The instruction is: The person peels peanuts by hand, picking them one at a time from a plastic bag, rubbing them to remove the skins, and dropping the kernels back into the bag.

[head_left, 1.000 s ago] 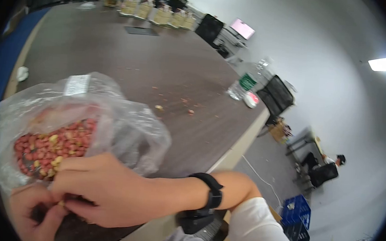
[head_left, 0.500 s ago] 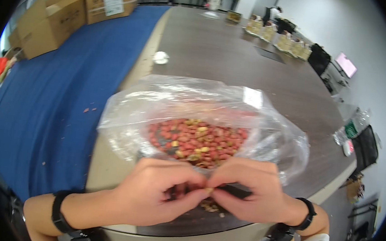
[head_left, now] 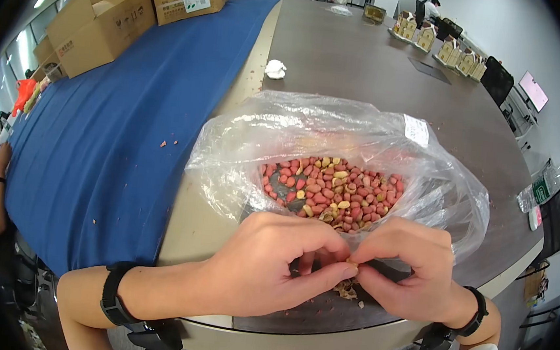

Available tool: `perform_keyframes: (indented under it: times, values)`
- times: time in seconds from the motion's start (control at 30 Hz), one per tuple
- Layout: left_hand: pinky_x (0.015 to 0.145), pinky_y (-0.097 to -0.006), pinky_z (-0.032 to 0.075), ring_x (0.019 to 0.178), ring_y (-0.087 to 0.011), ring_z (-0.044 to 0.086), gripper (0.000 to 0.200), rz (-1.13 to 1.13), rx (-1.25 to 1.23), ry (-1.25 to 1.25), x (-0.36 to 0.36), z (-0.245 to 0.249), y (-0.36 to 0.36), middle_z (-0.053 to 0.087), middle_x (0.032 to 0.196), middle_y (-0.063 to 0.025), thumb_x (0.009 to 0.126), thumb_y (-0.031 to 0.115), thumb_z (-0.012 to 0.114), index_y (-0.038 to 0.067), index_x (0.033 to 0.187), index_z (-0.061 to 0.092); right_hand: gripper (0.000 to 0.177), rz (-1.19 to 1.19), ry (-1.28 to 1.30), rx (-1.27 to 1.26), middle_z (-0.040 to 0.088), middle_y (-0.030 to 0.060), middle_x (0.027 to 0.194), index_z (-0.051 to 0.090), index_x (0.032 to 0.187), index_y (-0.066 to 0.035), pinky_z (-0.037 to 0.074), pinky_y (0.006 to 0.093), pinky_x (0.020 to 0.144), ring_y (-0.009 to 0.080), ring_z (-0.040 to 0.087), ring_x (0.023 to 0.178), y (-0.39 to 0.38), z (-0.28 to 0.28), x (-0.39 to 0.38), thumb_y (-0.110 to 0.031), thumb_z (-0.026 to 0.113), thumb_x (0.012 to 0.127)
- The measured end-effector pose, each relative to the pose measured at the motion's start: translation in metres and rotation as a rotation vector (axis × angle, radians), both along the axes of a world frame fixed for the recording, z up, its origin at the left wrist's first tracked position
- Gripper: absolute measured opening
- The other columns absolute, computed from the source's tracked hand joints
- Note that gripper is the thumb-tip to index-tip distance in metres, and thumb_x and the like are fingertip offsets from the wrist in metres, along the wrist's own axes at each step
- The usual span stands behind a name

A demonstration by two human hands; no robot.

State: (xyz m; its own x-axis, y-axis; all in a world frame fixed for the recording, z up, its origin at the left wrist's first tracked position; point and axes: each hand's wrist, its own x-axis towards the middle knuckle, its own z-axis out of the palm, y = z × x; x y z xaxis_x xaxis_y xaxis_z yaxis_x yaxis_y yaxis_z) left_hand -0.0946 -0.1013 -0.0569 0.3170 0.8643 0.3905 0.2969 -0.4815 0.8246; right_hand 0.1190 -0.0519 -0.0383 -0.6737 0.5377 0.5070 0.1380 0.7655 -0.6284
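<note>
My left hand (head_left: 286,261) and my right hand (head_left: 411,267) meet thumb-to-finger near the table's front edge. Pinched between their fingertips is a small yellowish peanut (head_left: 353,262), mostly covered by the fingers. Just beyond the hands lies a clear plastic bag (head_left: 244,133), its mouth spread toward me. Red-skinned peanuts (head_left: 357,193) fill the opening, with a few pale yellow shelled-looking ones among them. Below my fingertips, broken peanut shells (head_left: 346,289) and small crumbs rest on the dark tabletop.
Blue cloth (head_left: 133,117) covers the table's left side, with cardboard boxes (head_left: 107,30) at its far end. A crumpled white tissue (head_left: 275,69) lies behind the bag. Small model houses (head_left: 447,51) line the far right. A plastic bottle (head_left: 542,189) is at the right edge. Another person's arm (head_left: 1,186) shows far left.
The view has swung left, so the table, bag and hands appear farther right. Both hands keep their fingertips together on the peanut, with little visible change in grip.
</note>
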Motion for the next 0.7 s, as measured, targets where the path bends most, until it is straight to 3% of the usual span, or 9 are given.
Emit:
perform_keyframes:
  times: [0.7]
  values:
    - [0.048,-0.0220,0.045,0.058,-0.0084,0.061,0.013,-0.081,0.015,-0.054,-0.0014,-0.0027,-0.0007,0.070,0.076,-0.0041,0.083,0.001,0.074,0.001,0.095,0.071,0.020,-0.003,0.004,0.151,0.068,0.0067,0.076,0.069,0.084,-0.004,0.051,0.0280,0.051,0.0204,0.065,0.059,-0.0009,-0.0006,0.0002,0.005,0.077,0.068]
